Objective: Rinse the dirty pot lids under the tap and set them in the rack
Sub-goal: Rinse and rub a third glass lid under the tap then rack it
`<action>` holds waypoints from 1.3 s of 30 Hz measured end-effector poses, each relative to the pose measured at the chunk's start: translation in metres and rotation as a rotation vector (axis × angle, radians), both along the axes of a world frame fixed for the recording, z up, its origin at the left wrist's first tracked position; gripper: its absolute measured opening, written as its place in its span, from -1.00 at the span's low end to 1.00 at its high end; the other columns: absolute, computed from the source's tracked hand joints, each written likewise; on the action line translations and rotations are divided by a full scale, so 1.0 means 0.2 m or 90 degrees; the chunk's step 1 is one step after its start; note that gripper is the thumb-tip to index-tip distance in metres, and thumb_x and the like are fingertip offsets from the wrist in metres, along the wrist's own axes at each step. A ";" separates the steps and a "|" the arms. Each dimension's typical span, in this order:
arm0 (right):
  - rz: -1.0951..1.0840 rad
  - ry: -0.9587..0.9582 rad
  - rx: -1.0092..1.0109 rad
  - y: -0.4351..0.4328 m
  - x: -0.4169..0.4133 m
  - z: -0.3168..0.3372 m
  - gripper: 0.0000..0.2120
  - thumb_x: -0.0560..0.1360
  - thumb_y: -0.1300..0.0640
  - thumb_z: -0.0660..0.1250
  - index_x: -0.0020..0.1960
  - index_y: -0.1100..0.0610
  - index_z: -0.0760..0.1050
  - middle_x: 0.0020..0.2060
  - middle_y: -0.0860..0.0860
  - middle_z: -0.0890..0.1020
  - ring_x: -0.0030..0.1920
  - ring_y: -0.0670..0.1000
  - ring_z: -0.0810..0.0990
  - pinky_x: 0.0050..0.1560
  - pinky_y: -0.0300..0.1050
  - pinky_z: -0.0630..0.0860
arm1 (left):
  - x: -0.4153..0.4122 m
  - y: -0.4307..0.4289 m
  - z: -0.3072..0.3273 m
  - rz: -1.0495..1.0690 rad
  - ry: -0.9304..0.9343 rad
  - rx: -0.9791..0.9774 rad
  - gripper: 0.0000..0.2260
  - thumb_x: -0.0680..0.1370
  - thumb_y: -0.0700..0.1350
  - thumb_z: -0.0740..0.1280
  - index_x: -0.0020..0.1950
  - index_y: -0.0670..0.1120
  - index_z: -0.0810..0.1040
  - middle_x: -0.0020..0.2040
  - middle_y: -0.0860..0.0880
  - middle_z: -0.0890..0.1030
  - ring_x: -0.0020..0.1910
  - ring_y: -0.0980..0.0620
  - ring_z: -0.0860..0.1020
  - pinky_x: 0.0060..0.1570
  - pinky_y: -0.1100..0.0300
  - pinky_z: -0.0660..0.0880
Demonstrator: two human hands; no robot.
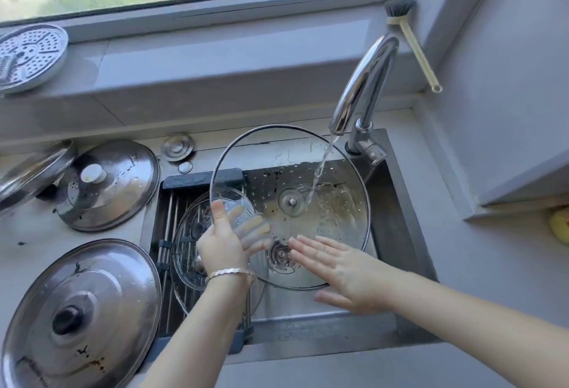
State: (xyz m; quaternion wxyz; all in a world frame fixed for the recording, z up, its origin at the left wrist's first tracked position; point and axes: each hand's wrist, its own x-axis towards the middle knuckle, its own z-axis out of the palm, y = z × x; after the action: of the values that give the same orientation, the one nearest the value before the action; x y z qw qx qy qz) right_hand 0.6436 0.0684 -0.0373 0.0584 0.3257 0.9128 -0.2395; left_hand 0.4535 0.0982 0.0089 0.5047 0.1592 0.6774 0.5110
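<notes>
A large glass lid (335,218) with a metal rim is tilted over the sink (397,203), its underside facing me. Water from the tap (363,85) runs onto it near the centre knob fitting. My left hand (223,246) grips the lid's left rim, thumb in front and fingers behind the glass. My right hand (341,273) lies flat on the lower part of the lid, fingers straight. A roll-up rack (167,233) spans the left of the sink and holds a smaller glass lid (186,260), partly hidden by my left arm.
Three steel lids lie on the counter to the left: one at the back (107,184), one in front (80,310), one tilted at the far left (34,169). A perforated steamer plate (30,55) sits on the windowsill. A dish brush (412,39) leans in the right corner.
</notes>
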 end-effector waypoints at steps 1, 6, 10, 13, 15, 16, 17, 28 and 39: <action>-0.039 -0.020 -0.011 -0.01 0.05 0.00 -0.33 0.59 -0.13 0.02 0.48 0.02 -0.33 0.44 -0.08 -0.37 0.45 -0.12 -0.37 0.41 -0.24 -0.40 | 0.01 0.01 0.01 -0.006 0.014 -0.006 -0.62 0.53 0.18 0.15 -0.13 -0.10 0.55 -0.27 -0.19 0.66 -0.43 -0.10 0.65 -0.60 0.22 0.51; -0.185 -0.025 -0.043 -0.04 0.06 0.09 -0.24 0.47 -0.27 0.19 0.51 0.08 0.03 0.52 0.06 0.03 0.48 0.02 0.08 0.44 -0.13 0.00 | 0.11 0.06 0.04 -0.098 0.077 -0.104 -0.78 0.57 -0.12 0.19 -0.22 -0.22 0.42 -0.25 -0.28 0.60 -0.37 -0.22 0.61 -0.37 -0.06 0.61; -0.238 0.062 0.044 -0.07 -0.01 0.18 -0.64 0.58 0.03 0.13 0.32 0.12 0.38 0.20 0.06 0.53 0.18 0.10 0.50 0.15 -0.05 0.41 | 0.20 0.04 0.05 -0.167 -0.016 -0.207 -0.84 0.55 -0.21 0.20 0.01 -0.31 0.37 0.03 -0.42 0.54 -0.10 -0.35 0.60 -0.22 -0.21 0.59; -0.302 0.074 0.044 -0.04 0.07 0.24 -0.81 0.56 0.07 0.16 0.08 0.07 0.50 -0.04 0.03 0.63 -0.03 0.10 0.57 -0.06 -0.07 0.44 | 0.21 0.05 0.11 -0.289 -0.055 -0.247 -0.62 0.58 0.04 0.16 0.11 -0.30 0.37 -0.05 -0.34 0.58 -0.27 -0.19 0.61 -0.44 0.08 0.60; -0.387 0.100 -0.017 0.04 0.13 0.30 -0.93 0.50 0.10 0.27 -0.14 0.06 0.49 -0.19 0.02 0.66 -0.15 0.07 0.59 -0.16 -0.09 0.44 | 0.17 0.04 0.13 -0.478 0.115 -0.263 -0.47 0.55 0.24 0.02 0.02 -0.22 0.45 -0.18 -0.19 0.61 -0.34 -0.08 0.58 -0.38 0.15 0.53; -0.416 0.103 -0.067 0.08 0.16 0.32 -0.94 0.48 0.13 0.31 -0.17 0.08 0.50 -0.23 -0.01 0.66 -0.19 0.02 0.60 -0.17 -0.11 0.47 | 0.15 0.04 0.12 -0.574 0.315 -0.230 -0.42 0.51 0.31 -0.04 -0.05 -0.16 0.50 -0.22 -0.11 0.63 -0.33 -0.06 0.59 -0.32 0.17 0.52; -0.417 0.096 -0.123 0.12 0.19 0.35 -0.96 0.45 0.16 0.33 -0.18 0.08 0.53 -0.26 -0.03 0.66 -0.22 -0.04 0.62 -0.18 -0.12 0.52 | 0.11 0.04 0.11 -0.633 0.560 -0.160 -0.41 0.47 0.36 -0.05 -0.11 -0.09 0.51 -0.24 -0.03 0.63 -0.29 -0.03 0.59 -0.27 0.18 0.50; -0.188 0.056 -0.252 0.37 0.09 0.57 -0.86 0.34 0.12 0.44 -0.35 -0.07 0.55 -0.43 -0.13 0.64 -0.37 -0.20 0.61 -0.32 -0.25 0.55 | 0.07 -0.05 0.07 -0.723 0.230 0.165 -0.85 0.45 -0.02 0.33 -0.17 -0.05 0.64 -0.53 0.20 0.57 -0.54 0.30 0.50 -0.47 0.50 0.39; -0.689 0.335 -0.114 0.27 -0.25 0.14 -0.41 0.61 -0.09 -0.02 0.52 0.10 -0.17 0.53 -0.01 -0.10 0.50 -0.07 -0.16 0.47 -0.13 -0.18 | 0.12 -0.02 0.05 -0.206 0.009 0.036 -0.58 0.44 0.14 0.23 -0.22 -0.23 0.60 -0.36 -0.19 0.67 -0.37 -0.14 0.66 -0.48 0.16 0.57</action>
State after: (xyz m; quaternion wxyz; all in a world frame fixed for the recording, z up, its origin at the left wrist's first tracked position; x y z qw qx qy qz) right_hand 0.5944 0.1219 -0.0092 -0.2719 0.6673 0.5777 -0.3834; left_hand 0.4765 0.0952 0.0181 0.5714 0.2838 0.6316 0.4405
